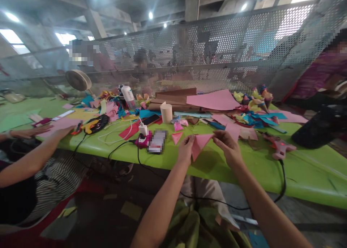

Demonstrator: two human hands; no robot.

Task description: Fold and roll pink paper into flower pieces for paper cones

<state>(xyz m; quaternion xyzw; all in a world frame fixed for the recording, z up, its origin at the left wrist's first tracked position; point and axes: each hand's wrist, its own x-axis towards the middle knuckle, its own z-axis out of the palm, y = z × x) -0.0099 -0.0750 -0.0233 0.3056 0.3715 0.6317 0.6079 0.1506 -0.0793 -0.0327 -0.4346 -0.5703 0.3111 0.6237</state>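
A folded piece of pink paper [201, 144], roughly triangular, is held between my two hands just above the green table. My left hand [186, 149] pinches its left corner, and my right hand [227, 145] pinches the upper right corner with thumb and fingers. A smaller pink paper triangle [177, 137] lies just left of my left hand. Behind the paper are a small bright pink piece [178, 126] and a beige paper cylinder [166, 113]. To the right of my right hand rests a pink glue gun [279, 145] with a red light and a black cord.
The green table [303, 172] carries a phone [157, 141], a white charger plug [142, 128], cables, a dark bottle [321, 127], pink sheets [213, 99] and scattered coloured scraps. At left, a co-worker's arms [29, 165] reach over pink paper. A perforated metal screen [168, 60] stands behind.
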